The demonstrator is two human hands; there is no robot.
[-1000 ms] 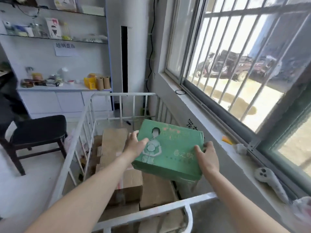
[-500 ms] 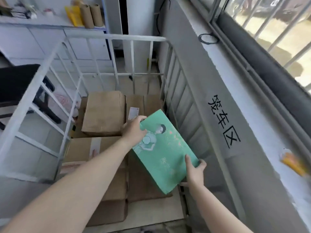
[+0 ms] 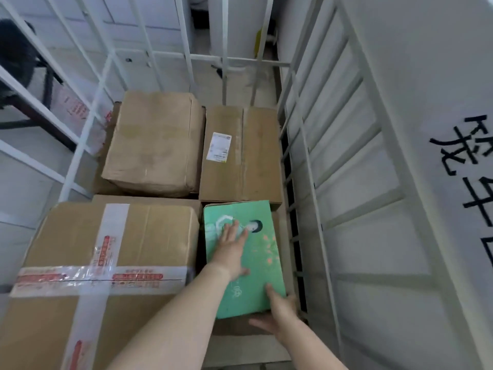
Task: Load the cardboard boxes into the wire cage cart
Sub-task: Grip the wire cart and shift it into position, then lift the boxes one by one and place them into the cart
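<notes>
The white wire cart (image 3: 202,57) fills the frame and holds the boxes. A big taped box (image 3: 106,263) sits lower left, a plain box (image 3: 154,140) upper centre, and a labelled box (image 3: 248,156) just right of it. The green box (image 3: 256,263) lies flat at lower centre on brown cardboard. The left hand (image 3: 232,252) presses on it with straight fingers, while the right hand (image 3: 280,313) pinches its near corner.

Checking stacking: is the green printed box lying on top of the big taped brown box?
No, the green printed cardboard box lies beside the taped brown box, to its right.
</notes>
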